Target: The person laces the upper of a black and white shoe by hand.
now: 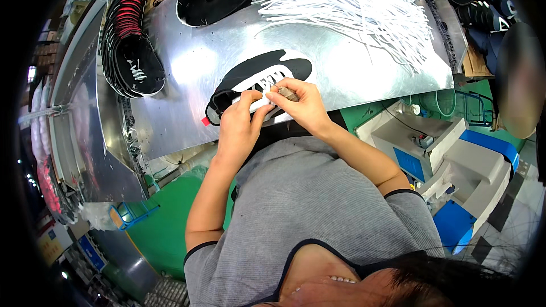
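Observation:
A black and white shoe upper (259, 63) lies on the metal table in front of me, with a white lace (265, 84) across its eyelets and a red tab at its left end. My left hand (236, 128) pinches the upper at its near edge, close to the lace. Between the fingers of my right hand (307, 109) is a short brownish tool handle (288, 94); its tip is hidden at the eyelets. The fingertips of both hands almost meet over the lacing.
Loose white laces (347, 11) lie in a big heap at the far right of the metal table (187, 74). Nested black and red uppers (136, 62) curve along the left and far side. A grey and blue machine (449, 159) stands right of the table.

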`<state>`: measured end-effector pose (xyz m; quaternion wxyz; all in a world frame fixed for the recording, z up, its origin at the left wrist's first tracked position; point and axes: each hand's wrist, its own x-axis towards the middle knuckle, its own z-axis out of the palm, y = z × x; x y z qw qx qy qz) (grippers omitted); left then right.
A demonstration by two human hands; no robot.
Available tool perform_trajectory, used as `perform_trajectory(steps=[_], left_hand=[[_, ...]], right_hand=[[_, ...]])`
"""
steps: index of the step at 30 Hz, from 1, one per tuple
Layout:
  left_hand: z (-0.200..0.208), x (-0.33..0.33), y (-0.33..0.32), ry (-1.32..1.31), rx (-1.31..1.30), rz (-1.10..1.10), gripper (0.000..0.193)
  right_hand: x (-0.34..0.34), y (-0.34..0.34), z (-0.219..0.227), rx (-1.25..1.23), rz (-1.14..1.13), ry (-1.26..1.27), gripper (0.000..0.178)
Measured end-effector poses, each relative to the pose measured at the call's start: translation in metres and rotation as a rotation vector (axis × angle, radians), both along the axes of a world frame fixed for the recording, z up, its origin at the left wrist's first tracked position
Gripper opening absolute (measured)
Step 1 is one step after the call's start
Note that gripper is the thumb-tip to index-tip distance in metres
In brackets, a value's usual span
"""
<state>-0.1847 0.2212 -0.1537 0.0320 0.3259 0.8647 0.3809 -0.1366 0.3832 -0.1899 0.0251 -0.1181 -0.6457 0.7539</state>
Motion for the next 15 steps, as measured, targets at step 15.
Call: perform_trajectory(steps=[15], left_hand=[[-0.007, -0.014, 0.004, 0.141, 0.008, -0.037, 0.021]], right_hand=[[0.021, 0.019, 0.016, 0.418, 0.148, 0.019, 0.014]])
